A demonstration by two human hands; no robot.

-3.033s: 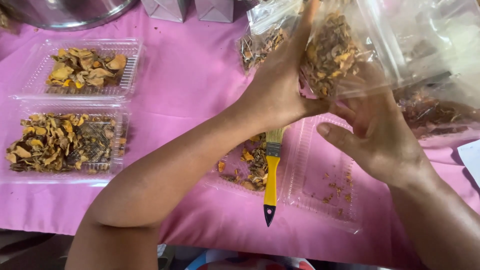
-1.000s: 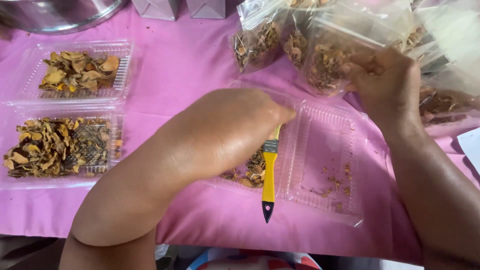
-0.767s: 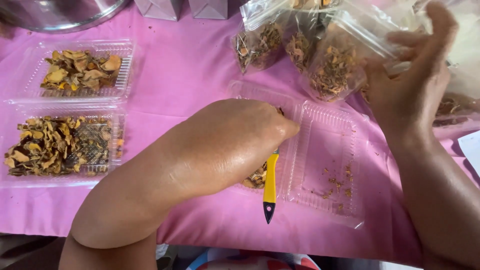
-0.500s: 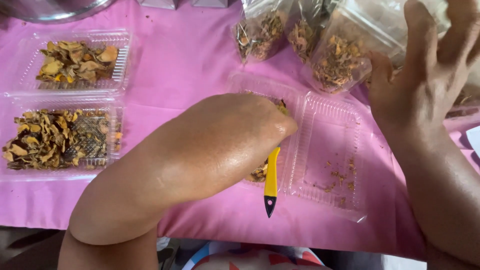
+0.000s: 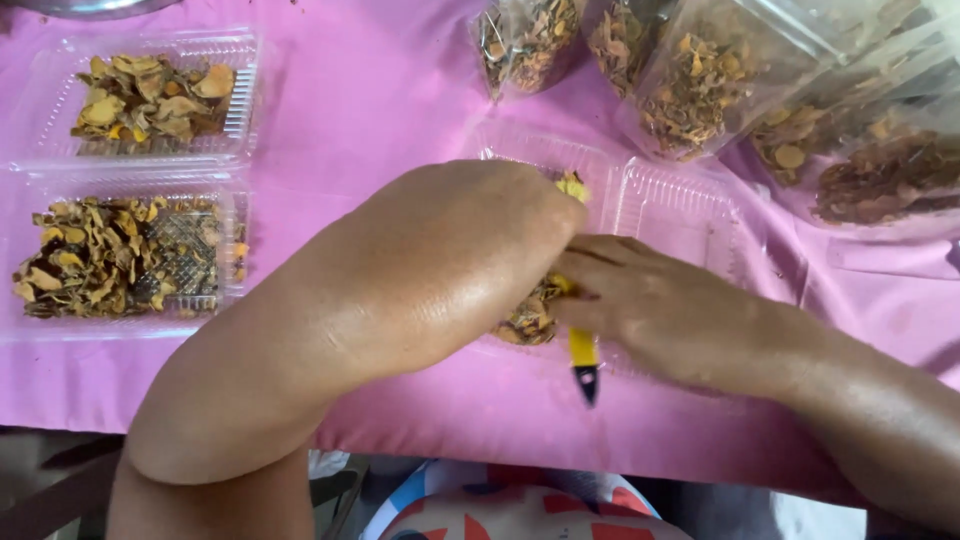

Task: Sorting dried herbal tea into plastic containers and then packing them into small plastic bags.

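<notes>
An open clear clamshell box (image 5: 680,210) lies on the pink cloth (image 5: 380,90). Its left half holds dried yellow-brown pieces (image 5: 530,318). A brush with a yellow handle and black tip (image 5: 582,352) lies across the box's hinge. My right hand (image 5: 660,310) rests over it, fingers closed on the handle. My left arm is bent across the box, and only the rounded wrist end of my left hand (image 5: 535,215) shows above the dried pieces. Its fingers are hidden underneath.
Two clear trays of dried pieces sit at the left, one at the back (image 5: 160,95) and one nearer (image 5: 120,255). Several clear bags of dried pieces (image 5: 700,80) lie along the back right. A metal bowl's rim (image 5: 90,5) shows at the top left. The table's edge runs close to me.
My right hand has let go of the bags at the back and come down onto the brush. My left arm has stayed over the box, and the view has shifted slightly.
</notes>
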